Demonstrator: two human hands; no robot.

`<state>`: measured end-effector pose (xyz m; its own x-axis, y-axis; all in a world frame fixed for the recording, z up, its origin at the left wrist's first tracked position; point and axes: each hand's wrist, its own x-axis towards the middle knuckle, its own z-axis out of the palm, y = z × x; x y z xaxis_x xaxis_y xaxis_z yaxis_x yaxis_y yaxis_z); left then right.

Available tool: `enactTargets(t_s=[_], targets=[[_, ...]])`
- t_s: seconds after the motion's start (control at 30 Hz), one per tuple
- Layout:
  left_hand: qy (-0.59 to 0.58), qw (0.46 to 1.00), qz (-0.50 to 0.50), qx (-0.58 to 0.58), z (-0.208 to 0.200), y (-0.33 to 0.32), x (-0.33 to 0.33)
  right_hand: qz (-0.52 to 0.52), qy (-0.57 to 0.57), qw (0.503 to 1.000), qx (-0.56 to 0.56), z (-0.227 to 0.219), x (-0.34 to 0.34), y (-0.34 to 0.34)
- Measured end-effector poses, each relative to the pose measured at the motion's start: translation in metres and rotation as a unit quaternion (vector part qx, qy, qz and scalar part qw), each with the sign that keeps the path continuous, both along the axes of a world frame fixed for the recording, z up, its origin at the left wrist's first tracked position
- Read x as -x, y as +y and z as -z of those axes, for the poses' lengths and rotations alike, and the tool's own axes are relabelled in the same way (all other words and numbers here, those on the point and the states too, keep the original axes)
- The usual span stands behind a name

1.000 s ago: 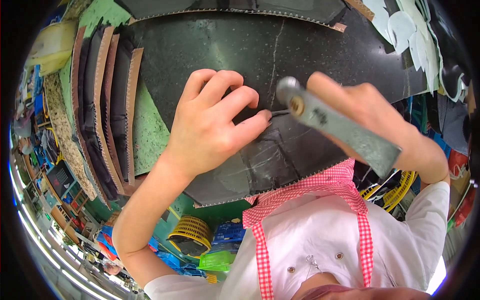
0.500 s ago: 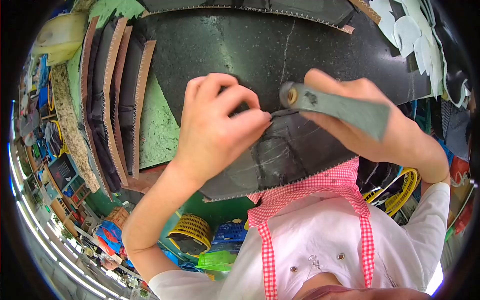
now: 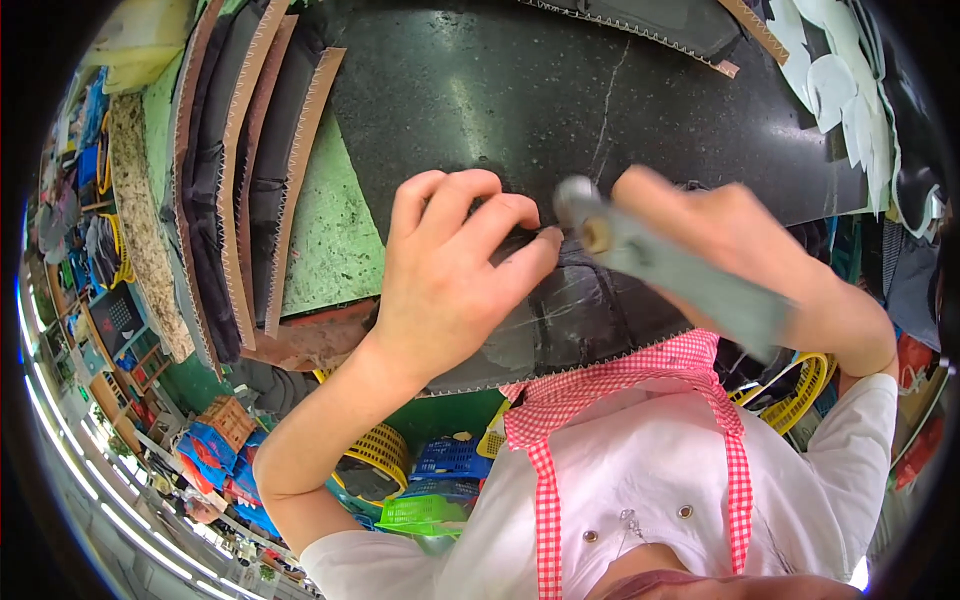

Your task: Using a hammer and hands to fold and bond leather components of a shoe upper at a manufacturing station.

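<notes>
Against the front of the dark table lies a black leather-like piece point(image 3: 585, 305) with a zigzag-stitched lower edge and some creases and pale marks. The thumb and fingers of my left hand point(image 3: 455, 255) are closed on its upper edge. Just right of those fingertips, my right hand point(image 3: 715, 235) grips a grey metal-headed hammer point(image 3: 690, 275), smeared by motion. Its rounded end is close to the pinched edge, and the round end of a wooden handle shows in the head. The rest of the handle is hidden in my right hand.
Several long dark strips with brown zigzag-stitched borders point(image 3: 300, 170) lie on a green board point(image 3: 335, 240) at the left. Another stitched black piece point(image 3: 650, 25) lies at the far edge, beside white cut pieces point(image 3: 830, 90). Yellow baskets point(image 3: 378, 452) stand below the table.
The view has shifted a little, so the table contents sit differently in it. The hammer has tilted in my right hand, while my left hand still pinches the black piece's edge.
</notes>
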<state>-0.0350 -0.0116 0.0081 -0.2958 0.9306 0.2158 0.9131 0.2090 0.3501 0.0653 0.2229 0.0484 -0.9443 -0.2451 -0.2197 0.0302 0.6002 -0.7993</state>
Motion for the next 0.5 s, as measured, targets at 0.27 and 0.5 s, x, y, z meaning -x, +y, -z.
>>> enactTargets(t_s=[0.27,0.5], targets=[[-0.134,0.989,-0.062,0.017,-0.001,-0.001,0.012,-0.114,-0.073,0.981,-0.136,-0.013,0.002,-0.012],[-0.039,0.998,0.035,-0.032,-0.001,-0.006,0.023,-0.087,-0.076,0.992,-0.057,-0.008,0.008,-0.016]])
